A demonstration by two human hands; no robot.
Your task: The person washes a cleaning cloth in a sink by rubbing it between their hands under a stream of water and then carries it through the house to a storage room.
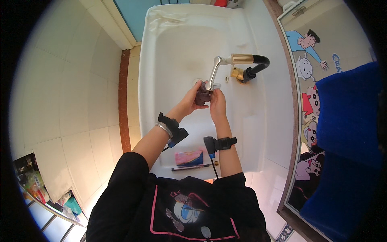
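My left hand (190, 101) grips a dark purplish-brown lump (202, 97), perhaps wet cloth, with the thumb above it and fingers curled below. Close by on the lump's right side is my right hand (218, 104), its fingers bent; the faucet partly hides the fingertips, so whether they hold the lump is unclear. Over both hands reaches the silver swivel spout (214, 72) of a black and gold faucet (251, 62). Beneath them lies the white sink basin (178, 60), and the drain (197, 81) shows just beyond the lump. I cannot make out running water.
On the near sink rim lie a pink and blue packet (189, 158) and a pen-like stick (191, 167). Translucent crumpled plastic (166, 19) rests at the far left corner. A blue towel (347, 127) hangs over the mirror (326, 18) on the right. Both wrists wear strapped black devices with cables.
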